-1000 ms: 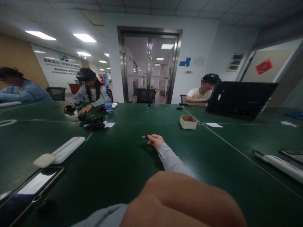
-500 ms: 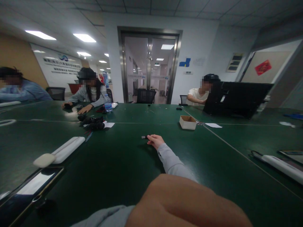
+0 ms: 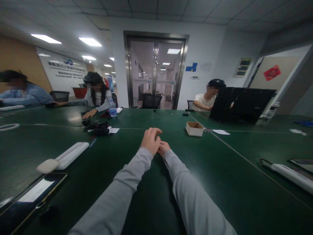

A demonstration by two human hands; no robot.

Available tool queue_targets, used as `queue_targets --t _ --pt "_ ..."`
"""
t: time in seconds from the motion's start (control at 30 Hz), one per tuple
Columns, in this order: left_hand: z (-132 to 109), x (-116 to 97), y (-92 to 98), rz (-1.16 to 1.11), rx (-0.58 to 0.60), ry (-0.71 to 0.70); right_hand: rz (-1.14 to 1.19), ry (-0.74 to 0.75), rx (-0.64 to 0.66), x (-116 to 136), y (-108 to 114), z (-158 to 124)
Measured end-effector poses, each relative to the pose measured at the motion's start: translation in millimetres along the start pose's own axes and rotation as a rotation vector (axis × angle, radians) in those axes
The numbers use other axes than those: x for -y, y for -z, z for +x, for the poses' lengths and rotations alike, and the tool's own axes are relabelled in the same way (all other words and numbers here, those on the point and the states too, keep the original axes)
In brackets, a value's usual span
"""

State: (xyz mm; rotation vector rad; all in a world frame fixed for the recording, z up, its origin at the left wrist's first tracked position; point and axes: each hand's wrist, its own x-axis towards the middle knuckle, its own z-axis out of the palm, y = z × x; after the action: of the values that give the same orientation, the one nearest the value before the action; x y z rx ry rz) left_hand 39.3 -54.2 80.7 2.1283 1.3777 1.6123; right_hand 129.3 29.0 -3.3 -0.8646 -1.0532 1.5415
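The left hand (image 3: 150,140) arches just beside the right hand (image 3: 164,148), its thumb and forefinger apart on the visible side; the right hand's fingers are bent. Whether either grip is clamped on anything cannot be told. The small dark stick, its silvery end pointing left half a second ago, is now out of sight, the left hand covering that spot; its long axis is unreadable. Soft, creased grey sleeves (image 3: 195,195) cross the smooth green surface (image 3: 215,173), where a pale, open-topped rectangular box (image 3: 195,131) stands.
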Motion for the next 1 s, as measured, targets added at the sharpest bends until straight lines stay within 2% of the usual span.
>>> queue_targets --t 0.07,0.13,0.2,0.33,0.53,0.63,0.77,0.9,1.0 --pt "-1.8 53.4 -12.7 0.134 -0.113 0.292 0.027 -0.018 -0.044 0.1 -1.7 0.4" --pt "-7.7 89.3 -17.3 0.071 -0.050 0.519 0.053 -0.030 -0.083 0.2 -2.6 1.3" --pt "-12.7 106.2 -19.4 -0.039 0.045 0.617 0.056 -0.025 -0.087 0.1 -2.6 2.5" --pt "-14.5 107.4 -28.8 -0.110 0.129 0.576 0.007 -0.008 -0.056 -1.1 -1.3 4.4" --pt "-13.0 108.9 -40.8 -0.188 0.134 0.464 0.024 -0.003 0.030 -1.7 1.7 3.7" --pt "-12.8 112.8 -39.9 -0.270 0.104 0.501 0.033 0.006 0.070 -1.9 2.5 2.5" --pt "-13.9 115.4 -35.2 -0.269 0.043 0.526 0.029 0.013 0.090 -2.7 2.8 1.8" --pt "-15.3 115.8 -32.0 -0.291 0.028 0.446 0.023 0.003 0.096 -3.0 3.5 2.1" --pt "-15.6 114.8 -32.7 -0.294 0.043 0.510 0.023 0.000 0.094 -3.1 4.0 2.4"
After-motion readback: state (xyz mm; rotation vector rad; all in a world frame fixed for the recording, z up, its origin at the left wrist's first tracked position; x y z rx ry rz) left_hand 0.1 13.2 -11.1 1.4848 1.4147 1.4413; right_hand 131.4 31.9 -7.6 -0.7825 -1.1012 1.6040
